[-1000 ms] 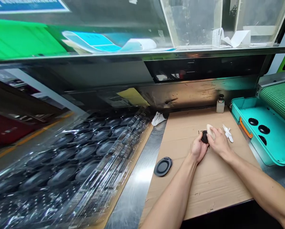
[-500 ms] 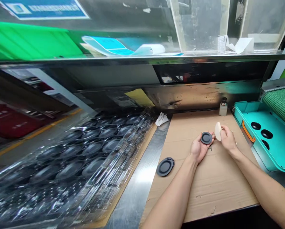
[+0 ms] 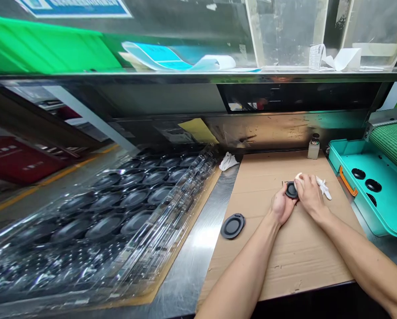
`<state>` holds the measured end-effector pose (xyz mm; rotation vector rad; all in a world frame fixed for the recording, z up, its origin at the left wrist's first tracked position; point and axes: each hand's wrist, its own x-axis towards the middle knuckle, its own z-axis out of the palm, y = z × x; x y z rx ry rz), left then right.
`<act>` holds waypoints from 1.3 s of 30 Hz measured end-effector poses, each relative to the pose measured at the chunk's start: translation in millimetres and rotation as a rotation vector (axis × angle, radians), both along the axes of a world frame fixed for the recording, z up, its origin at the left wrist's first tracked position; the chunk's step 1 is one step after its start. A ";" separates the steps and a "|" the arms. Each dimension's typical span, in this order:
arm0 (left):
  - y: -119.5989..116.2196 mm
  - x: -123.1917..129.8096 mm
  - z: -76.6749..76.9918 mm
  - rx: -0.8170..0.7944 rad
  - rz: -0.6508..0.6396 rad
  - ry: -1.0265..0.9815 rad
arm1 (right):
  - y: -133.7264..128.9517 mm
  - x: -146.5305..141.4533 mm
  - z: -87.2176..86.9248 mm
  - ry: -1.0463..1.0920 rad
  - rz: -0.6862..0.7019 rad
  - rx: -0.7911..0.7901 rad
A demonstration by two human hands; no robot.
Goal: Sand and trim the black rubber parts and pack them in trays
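My left hand [image 3: 282, 204] cups a round black rubber disc [image 3: 291, 190], which is partly hidden by my fingers. My right hand [image 3: 310, 193] sits over that disc and pinches a white wipe [image 3: 298, 176], pressing it against the disc's face. Most of the wipe is hidden inside my fingers. A second black disc [image 3: 232, 226] lies flat on the cardboard sheet [image 3: 285, 270], to the left of my left wrist. Just right of my right hand lies a crumpled white glove or cloth [image 3: 324, 188].
A clear plastic tray stack [image 3: 118, 208] holds several black discs on the left. A steel strip [image 3: 198, 252] runs beside the cardboard. A small bottle [image 3: 313, 148] stands behind it, and a teal tray [image 3: 358, 195] holds several black discs at right.
My right hand has moved from beside the disc onto it, bringing the wipe against its face. My left hand has turned the disc away from flat-up. The view has shifted slightly.
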<state>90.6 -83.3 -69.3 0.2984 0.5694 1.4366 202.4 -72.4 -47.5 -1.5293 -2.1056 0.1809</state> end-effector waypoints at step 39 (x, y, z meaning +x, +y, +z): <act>-5.3 -15.2 14.0 -0.107 -0.056 0.013 | 39.8 41.8 -15.7 0.272 0.091 0.037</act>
